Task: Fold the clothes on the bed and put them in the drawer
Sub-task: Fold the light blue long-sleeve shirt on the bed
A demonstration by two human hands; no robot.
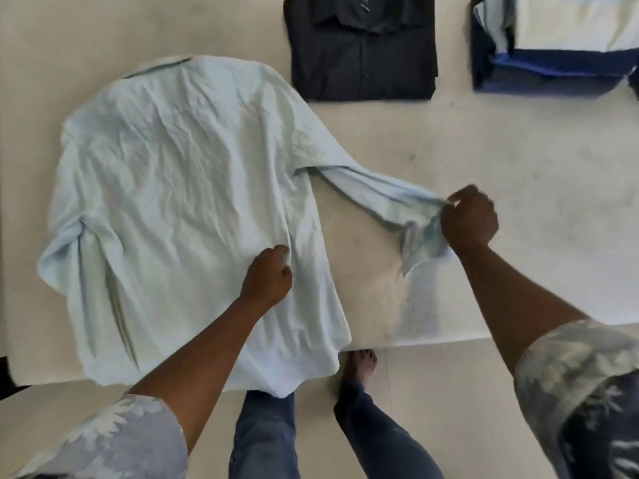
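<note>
Cream bed [518,150]; pale floor [456,392]; soft even light.

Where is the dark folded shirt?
Head view, top centre of the bed: the dark folded shirt lies beyond the light blue shirt, left of the blue folded stack.

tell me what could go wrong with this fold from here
1. The shirt hangs over the bed edge. If the left hand holding it lets go, it may slide off.
2. The right hand pinches only the sleeve end, so the sleeve may twist as it is folded across.
3. The other sleeve lies bunched at the shirt's side, and folding over it could set creases.
</note>
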